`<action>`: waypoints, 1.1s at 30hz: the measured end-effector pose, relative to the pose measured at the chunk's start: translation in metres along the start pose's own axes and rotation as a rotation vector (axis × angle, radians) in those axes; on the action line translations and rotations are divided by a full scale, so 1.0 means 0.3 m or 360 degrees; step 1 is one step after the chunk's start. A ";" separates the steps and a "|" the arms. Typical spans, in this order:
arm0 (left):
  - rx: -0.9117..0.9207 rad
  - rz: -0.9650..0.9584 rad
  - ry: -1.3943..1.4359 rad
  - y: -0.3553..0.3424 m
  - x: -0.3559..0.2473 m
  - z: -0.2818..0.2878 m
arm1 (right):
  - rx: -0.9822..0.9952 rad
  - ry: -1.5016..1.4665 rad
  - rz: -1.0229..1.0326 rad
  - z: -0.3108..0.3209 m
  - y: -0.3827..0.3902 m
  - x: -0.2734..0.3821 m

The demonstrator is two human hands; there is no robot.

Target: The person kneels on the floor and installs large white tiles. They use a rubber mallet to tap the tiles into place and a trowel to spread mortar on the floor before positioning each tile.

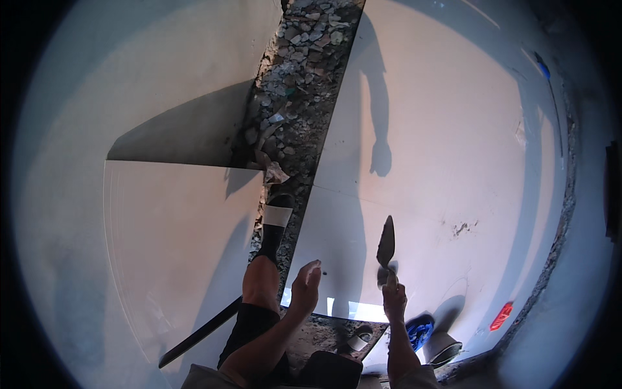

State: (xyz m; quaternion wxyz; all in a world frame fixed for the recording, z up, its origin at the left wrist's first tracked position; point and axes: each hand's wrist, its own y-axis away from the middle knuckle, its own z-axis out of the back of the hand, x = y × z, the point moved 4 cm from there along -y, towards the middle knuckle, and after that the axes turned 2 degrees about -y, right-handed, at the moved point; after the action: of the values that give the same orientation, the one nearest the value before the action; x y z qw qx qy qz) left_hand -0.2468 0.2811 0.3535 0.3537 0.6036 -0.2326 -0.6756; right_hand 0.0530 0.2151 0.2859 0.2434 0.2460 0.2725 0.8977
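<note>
Grasping dark pointed metal trowel [386, 243], our right grip [394, 301] risked scratching glossy pale floor slab [440, 155] by slipping; couldn't tell left grip [305, 290].

I count two bare hands [304, 292] [394, 301], one dark pointed metal trowel [386, 243], one red rectangular object [501, 316], one long black bar [197, 334].

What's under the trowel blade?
The large pale slab shows all around the trowel blade. The patch directly behind the blade is covered, so anything there can't be seen. Can't tell whether blade and slab touch.
</note>
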 end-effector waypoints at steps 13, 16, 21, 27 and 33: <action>-0.0117 0.0469 0.0909 -0.298 -0.230 0.360 | -0.0714 -0.0185 0.0524 0.004 -1.629 1.444; -0.0121 0.0506 0.0948 -0.368 -0.223 0.386 | -0.0781 0.0006 0.0545 0.001 -1.768 1.540; -0.0104 0.0578 0.1003 -0.448 -0.245 0.388 | -0.0829 0.0161 0.0554 -0.010 -1.934 1.604; -0.0086 0.0667 0.1047 -0.479 -0.247 0.372 | -0.0790 0.0279 0.0506 -0.028 -2.054 1.597; -0.0054 0.0723 0.1086 -0.451 -0.239 0.350 | -0.0726 0.0206 0.0591 -0.118 -1.943 1.451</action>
State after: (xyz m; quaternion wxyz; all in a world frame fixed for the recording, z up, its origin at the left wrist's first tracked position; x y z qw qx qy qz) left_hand -0.3748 0.4105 0.3169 0.5606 0.7205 -0.2181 -0.3450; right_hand -0.1217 0.8778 0.0396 0.1062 0.1730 0.0289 0.9787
